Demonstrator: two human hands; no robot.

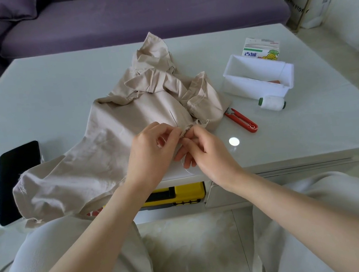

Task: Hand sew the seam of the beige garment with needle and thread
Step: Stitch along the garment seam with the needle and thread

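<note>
Beige garment [112, 131] lies crumpled across mid-tabletop [51, 96], one end draped over the near edge. Left hand [152, 149] and right hand [204, 153] both pinch the seam fold by that edge; needle [172, 117] stands up between them — which fingertips hold it, cannot tell. Cloth judged light, limp and shifty: grip close beside the stitch line. Room open toward the far-left corner; red snips [241, 120] and spool [272, 103] near on the right, phone [19, 180] at near-left edge.
</note>
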